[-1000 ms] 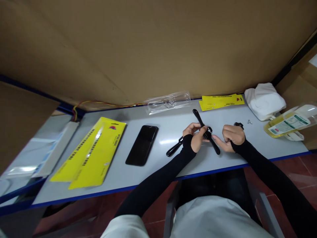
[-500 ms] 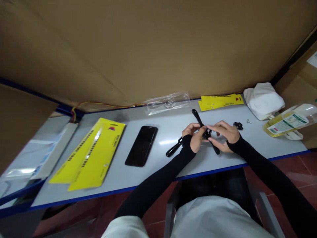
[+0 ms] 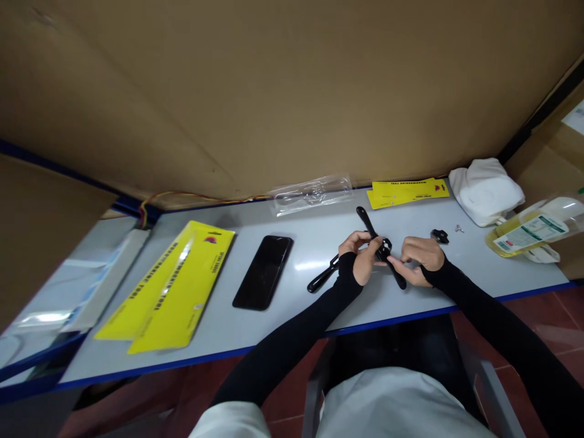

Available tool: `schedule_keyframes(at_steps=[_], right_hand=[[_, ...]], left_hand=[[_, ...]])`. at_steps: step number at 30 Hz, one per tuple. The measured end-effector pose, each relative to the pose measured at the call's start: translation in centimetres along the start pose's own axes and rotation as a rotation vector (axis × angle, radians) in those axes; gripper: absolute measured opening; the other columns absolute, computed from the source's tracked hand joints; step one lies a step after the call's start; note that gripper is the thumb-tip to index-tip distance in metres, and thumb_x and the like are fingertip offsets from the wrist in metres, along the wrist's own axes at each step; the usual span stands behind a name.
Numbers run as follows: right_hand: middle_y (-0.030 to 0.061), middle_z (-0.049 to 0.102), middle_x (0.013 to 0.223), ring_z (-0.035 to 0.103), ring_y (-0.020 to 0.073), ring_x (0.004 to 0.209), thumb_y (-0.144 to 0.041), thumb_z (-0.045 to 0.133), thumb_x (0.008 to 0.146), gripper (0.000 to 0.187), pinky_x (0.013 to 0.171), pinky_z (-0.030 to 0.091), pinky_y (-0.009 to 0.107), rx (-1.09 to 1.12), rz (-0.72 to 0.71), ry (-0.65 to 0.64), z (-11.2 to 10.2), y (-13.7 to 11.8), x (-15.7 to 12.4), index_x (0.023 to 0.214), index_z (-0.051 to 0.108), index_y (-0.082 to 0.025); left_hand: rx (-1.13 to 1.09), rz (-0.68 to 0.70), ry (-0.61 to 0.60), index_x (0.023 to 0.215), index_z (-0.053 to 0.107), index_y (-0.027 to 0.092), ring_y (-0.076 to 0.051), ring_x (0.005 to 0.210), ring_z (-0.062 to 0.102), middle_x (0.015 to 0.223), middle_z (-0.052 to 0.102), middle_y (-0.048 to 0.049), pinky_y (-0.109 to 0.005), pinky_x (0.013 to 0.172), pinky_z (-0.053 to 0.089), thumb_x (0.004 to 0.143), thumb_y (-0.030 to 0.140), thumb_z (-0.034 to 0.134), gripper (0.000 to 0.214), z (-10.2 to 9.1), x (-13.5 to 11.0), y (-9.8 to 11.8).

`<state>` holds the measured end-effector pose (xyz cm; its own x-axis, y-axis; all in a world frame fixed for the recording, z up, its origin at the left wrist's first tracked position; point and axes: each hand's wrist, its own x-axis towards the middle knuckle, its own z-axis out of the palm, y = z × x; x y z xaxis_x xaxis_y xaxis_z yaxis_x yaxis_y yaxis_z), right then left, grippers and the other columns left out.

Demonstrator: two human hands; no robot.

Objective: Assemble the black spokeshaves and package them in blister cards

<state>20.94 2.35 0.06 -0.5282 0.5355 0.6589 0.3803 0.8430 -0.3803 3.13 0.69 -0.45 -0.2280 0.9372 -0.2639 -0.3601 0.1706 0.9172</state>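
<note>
Centre-right of frame: black two-armed tool (image 3: 366,222) held just above surface (image 3: 310,304). Left hand (image 3: 360,260) closed round hub. Right hand (image 3: 420,261) pinching hub from right side. Long arm runs upper left to lower right, between hands.

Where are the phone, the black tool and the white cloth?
phone (image 3: 263,272): head view, middle of its screen.
black tool (image 3: 365,220): head view, its far arm.
white cloth (image 3: 486,188): head view, middle of the bundle.

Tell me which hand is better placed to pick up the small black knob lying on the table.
Right, probably. The right hand lies just beside the black knob, only its fingertips at the black tool. The left hand grips that tool and sits farther away.
</note>
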Motion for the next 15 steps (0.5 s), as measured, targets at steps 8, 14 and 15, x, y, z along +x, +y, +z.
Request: schedule_keyframes(at_steps=[8,14,15], right_hand=[[-0.0023,0.048,0.064,0.047,0.0135,0.059,-0.036,0.081,0.091,0.043,0.054,0.038,0.029,-0.104,-0.023,-0.037,-0.5,1.1,-0.2,0.064,0.050,-0.023],[0.0052,0.066,0.099,0.059,0.0118,0.069,-0.042,0.079,0.093,0.026,0.060,0.048,0.025,-0.073,0.030,-0.039,-0.7,0.5,0.1,0.106,0.071,-0.021],[0.0049,0.066,0.095,0.059,0.0128,0.070,-0.042,0.079,0.093,0.023,0.061,0.048,0.026,-0.104,0.016,-0.041,-0.6,0.6,0.1,0.100,0.071,-0.021]], left_hand=[[0.006,-0.025,0.008,0.079,0.063,0.016,-0.020,0.054,0.071,0.079,0.070,-0.0035,-0.035,0.043,0.063,0.058,0.042,0.092,0.044,0.1,-0.1,-0.2],[0.008,0.010,0.008,0.079,0.063,0.016,-0.013,0.049,0.063,0.078,0.069,-0.0020,-0.030,0.042,0.060,0.061,0.040,0.091,0.041,-0.1,0.0,-0.3],[0.013,0.000,0.006,0.079,0.064,0.016,-0.012,0.048,0.063,0.078,0.069,-0.0019,-0.031,0.042,0.061,0.061,0.040,0.091,0.041,-0.1,0.0,-0.3]])
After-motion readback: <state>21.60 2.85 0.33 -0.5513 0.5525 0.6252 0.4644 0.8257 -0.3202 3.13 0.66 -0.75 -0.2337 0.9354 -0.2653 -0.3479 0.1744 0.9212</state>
